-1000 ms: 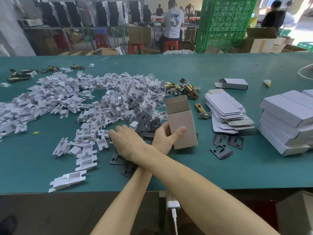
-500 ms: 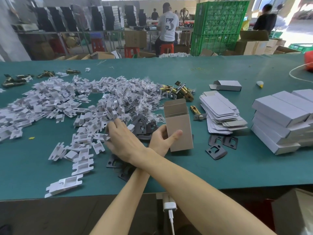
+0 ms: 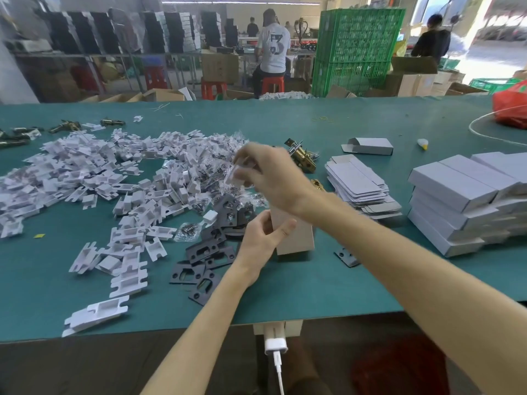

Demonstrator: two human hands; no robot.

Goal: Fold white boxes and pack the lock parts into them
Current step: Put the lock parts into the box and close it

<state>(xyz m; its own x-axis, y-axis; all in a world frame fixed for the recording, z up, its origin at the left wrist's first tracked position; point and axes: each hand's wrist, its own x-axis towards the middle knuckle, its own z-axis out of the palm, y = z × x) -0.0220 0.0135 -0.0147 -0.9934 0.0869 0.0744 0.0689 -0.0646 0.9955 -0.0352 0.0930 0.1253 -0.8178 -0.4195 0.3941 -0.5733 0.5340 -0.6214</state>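
White closed boxes (image 3: pixel 453 192) stacked at right; left hand (image 3: pixel 261 240) grips open box (image 3: pixel 298 240), right hand (image 3: pixel 275 178) pinches blurred part (image 3: pixel 235 175); heap (image 3: pixel 99 172) unpacked.

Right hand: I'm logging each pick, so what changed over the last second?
The right hand left the pile of white plastic pieces, rising up and rightwards. It now pinches a small pale piece, blurred, lifted off the table. The left hand holds the box upright as before. The flat box blanks and folded boxes have not moved.
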